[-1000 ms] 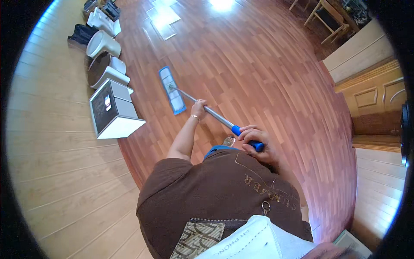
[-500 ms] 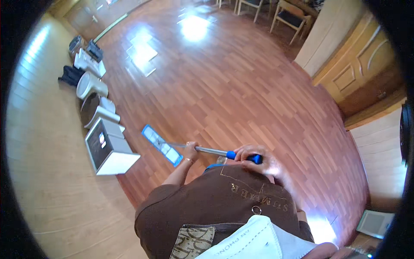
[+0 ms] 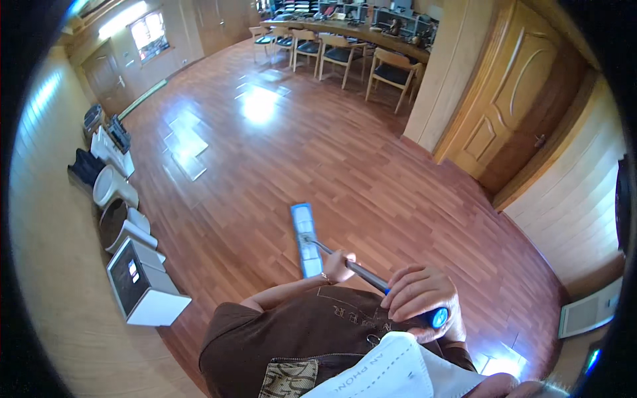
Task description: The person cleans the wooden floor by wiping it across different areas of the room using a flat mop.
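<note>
I hold a flat mop with both hands. Its blue and white rectangular head (image 3: 305,239) lies flat on the reddish wooden floor (image 3: 345,159), just in front of me. My left hand (image 3: 338,265) grips the grey metal handle (image 3: 361,270) low down, near the head. Higher up, my right hand (image 3: 421,298) is closed around the blue grip at the handle's top end, close to my chest. My brown shirt (image 3: 298,338) fills the lower middle of the view.
Along the left wall stand a white box-shaped appliance (image 3: 142,285), several round bins (image 3: 113,189) and dark bags. Wooden chairs (image 3: 388,73) and a long desk stand at the far end. A wooden door (image 3: 511,113) is at the right, a white vent (image 3: 587,312) low on the right wall.
The view has tilted up, showing more of the room. The mop head has swung from my left to straight in front of me, and my right hand has come nearer my chest.
</note>
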Action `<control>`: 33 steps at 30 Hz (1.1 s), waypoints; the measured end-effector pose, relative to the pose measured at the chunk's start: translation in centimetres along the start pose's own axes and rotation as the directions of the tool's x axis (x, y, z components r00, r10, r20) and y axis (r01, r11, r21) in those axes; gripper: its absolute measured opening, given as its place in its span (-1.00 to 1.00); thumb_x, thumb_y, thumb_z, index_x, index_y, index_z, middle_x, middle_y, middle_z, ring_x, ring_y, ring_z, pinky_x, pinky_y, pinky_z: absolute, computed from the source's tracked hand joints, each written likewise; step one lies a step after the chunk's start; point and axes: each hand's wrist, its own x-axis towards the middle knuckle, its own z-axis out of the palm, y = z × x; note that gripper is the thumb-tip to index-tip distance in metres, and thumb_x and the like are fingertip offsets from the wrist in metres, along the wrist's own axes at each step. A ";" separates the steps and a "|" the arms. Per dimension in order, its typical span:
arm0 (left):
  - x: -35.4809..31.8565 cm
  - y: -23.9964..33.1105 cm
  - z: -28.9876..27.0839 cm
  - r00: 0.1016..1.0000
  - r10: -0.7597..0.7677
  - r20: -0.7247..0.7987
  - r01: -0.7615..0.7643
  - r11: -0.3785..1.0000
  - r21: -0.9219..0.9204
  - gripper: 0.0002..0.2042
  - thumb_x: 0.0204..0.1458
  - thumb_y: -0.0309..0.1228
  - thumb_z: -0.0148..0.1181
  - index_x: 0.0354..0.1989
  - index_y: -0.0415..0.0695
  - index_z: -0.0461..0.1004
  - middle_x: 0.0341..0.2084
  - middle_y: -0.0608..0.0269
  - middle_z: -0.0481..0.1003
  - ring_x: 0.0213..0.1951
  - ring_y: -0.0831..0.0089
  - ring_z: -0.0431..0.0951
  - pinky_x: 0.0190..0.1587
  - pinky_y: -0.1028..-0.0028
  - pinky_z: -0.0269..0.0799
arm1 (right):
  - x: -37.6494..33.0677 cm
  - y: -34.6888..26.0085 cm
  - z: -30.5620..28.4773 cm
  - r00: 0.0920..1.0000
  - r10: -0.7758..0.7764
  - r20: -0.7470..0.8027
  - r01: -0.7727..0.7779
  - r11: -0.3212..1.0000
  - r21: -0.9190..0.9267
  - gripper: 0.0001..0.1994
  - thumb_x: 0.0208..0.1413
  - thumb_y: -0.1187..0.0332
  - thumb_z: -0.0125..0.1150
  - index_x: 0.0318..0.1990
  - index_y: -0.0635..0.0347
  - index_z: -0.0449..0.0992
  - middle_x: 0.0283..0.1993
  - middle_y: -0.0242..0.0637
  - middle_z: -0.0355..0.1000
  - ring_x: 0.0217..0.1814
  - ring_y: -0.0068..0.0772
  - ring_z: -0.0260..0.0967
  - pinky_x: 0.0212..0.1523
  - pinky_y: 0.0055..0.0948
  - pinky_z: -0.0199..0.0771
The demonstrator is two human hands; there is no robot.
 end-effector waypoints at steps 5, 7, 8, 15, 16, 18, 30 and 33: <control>1.8 6.2 0.2 0.993 0.086 0.078 -0.051 0.927 -0.371 -0.68 -0.06 -0.12 0.24 -0.64 -0.07 0.39 -0.66 0.09 0.47 -0.54 0.09 0.51 -0.53 0.19 0.31 | 2.5 -0.1 -0.1 0.995 -0.101 0.011 0.101 0.994 0.038 -0.68 -0.18 0.29 0.46 -0.29 0.24 0.54 -0.38 -0.23 0.51 -0.32 -0.20 0.52 -0.27 -0.23 0.47; 2.3 4.4 3.8 0.943 0.194 0.270 -0.010 0.828 -0.561 -0.72 -0.03 -0.12 0.25 -0.48 -0.10 0.49 -0.58 0.19 0.54 -0.39 0.31 0.59 -0.41 0.33 0.40 | 3.8 0.4 0.1 0.994 -0.110 0.027 0.109 0.994 0.026 -0.70 -0.15 0.30 0.45 -0.28 0.24 0.52 -0.38 -0.25 0.51 -0.34 -0.19 0.51 -0.30 -0.25 0.46; 3.2 5.4 3.0 0.934 0.215 0.285 -0.017 0.825 -0.565 -0.72 -0.03 -0.12 0.25 -0.48 -0.10 0.49 -0.58 0.19 0.54 -0.39 0.31 0.59 -0.41 0.33 0.40 | 3.8 1.3 0.1 0.995 -0.094 0.020 0.094 0.996 0.008 -0.71 -0.15 0.30 0.44 -0.30 0.24 0.52 -0.38 -0.26 0.51 -0.35 -0.19 0.51 -0.31 -0.26 0.46; -2.1 0.2 -14.2 0.963 0.237 0.131 -0.044 0.613 -0.789 -0.70 -0.02 -0.10 0.25 -0.39 -0.11 0.49 -0.57 0.22 0.55 -0.35 0.33 0.59 -0.35 0.30 0.41 | 1.2 7.4 0.8 0.968 0.176 -0.179 -0.218 0.944 -0.249 -0.69 -0.06 0.16 0.36 -0.37 0.21 0.42 -0.54 -0.15 0.35 -0.49 -0.01 0.34 -0.44 -0.15 0.27; -1.9 0.5 -15.1 0.961 0.240 0.139 -0.025 0.577 -0.817 -0.69 -0.02 -0.10 0.25 -0.38 -0.11 0.49 -0.57 0.22 0.55 -0.35 0.34 0.59 -0.34 0.30 0.41 | 0.8 8.2 1.1 0.947 0.269 -0.175 -0.298 0.940 -0.167 -0.68 -0.04 0.16 0.34 -0.41 0.21 0.39 -0.57 -0.10 0.31 -0.51 0.02 0.31 -0.47 -0.14 0.22; -1.2 1.2 -17.5 0.963 0.217 0.159 0.028 0.508 -0.861 -0.68 -0.02 -0.09 0.25 -0.35 -0.12 0.49 -0.57 0.23 0.55 -0.34 0.34 0.59 -0.32 0.29 0.42 | -0.4 9.8 1.8 0.915 0.335 -0.222 -0.374 0.913 -0.164 -0.66 -0.02 0.12 0.33 -0.41 0.21 0.39 -0.58 -0.07 0.29 -0.52 0.02 0.29 -0.49 -0.16 0.20; 16.5 16.3 -26.8 0.240 0.873 0.425 -0.535 0.484 -0.692 -0.81 0.14 -0.23 0.10 -0.17 -0.04 0.39 -0.56 0.29 0.52 -0.43 0.33 0.55 -0.10 0.20 0.34 | -15.5 19.9 7.2 0.504 0.609 -0.613 -0.836 0.521 -0.171 -0.85 -0.14 0.29 0.34 -0.45 0.03 0.46 -0.54 -0.24 0.40 -0.46 -0.09 0.39 -0.42 -0.18 0.34; 14.2 18.4 -22.9 0.550 0.835 0.014 -0.505 0.346 -0.791 -0.72 0.05 -0.07 0.20 -0.38 -0.01 0.36 -0.69 0.41 0.47 -0.64 0.51 0.49 -0.26 0.33 0.35 | -18.5 20.3 6.6 0.430 0.540 -0.724 -0.787 0.616 -0.008 -0.87 -0.18 0.36 0.29 -0.47 0.04 0.44 -0.56 -0.19 0.39 -0.44 -0.01 0.37 -0.41 -0.15 0.35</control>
